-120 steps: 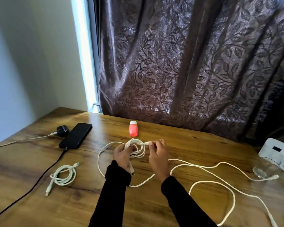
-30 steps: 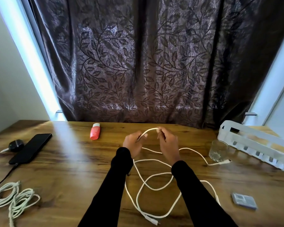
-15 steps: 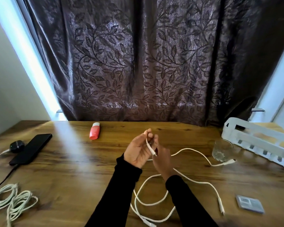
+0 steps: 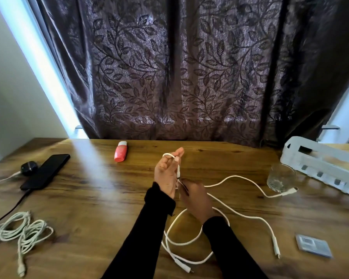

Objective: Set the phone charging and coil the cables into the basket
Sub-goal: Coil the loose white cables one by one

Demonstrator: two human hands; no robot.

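Left hand (image 4: 167, 176) is up, palm turned inward, fingers loosely raised, with the white cable (image 4: 238, 215) looped over its upper fingers. From that loop the cord drops straight down the palm into the right hand (image 4: 195, 198), which pinches it just below. The held stretch runs near vertical. Past the right hand the cable spills onto the wooden table (image 4: 109, 198): loops toward the viewer, one plug end by the near edge, another out to the right. A second run snakes away right to a plug lying beside the glass (image 4: 280, 178). Beyond the glass sits the white basket (image 4: 320, 164); I see no cable in it. Far left of the hands, the phone (image 4: 45, 172) lies flat, a dark cord leading off its near end, and two coiled white cables (image 4: 22, 232) sit nearer the viewer.
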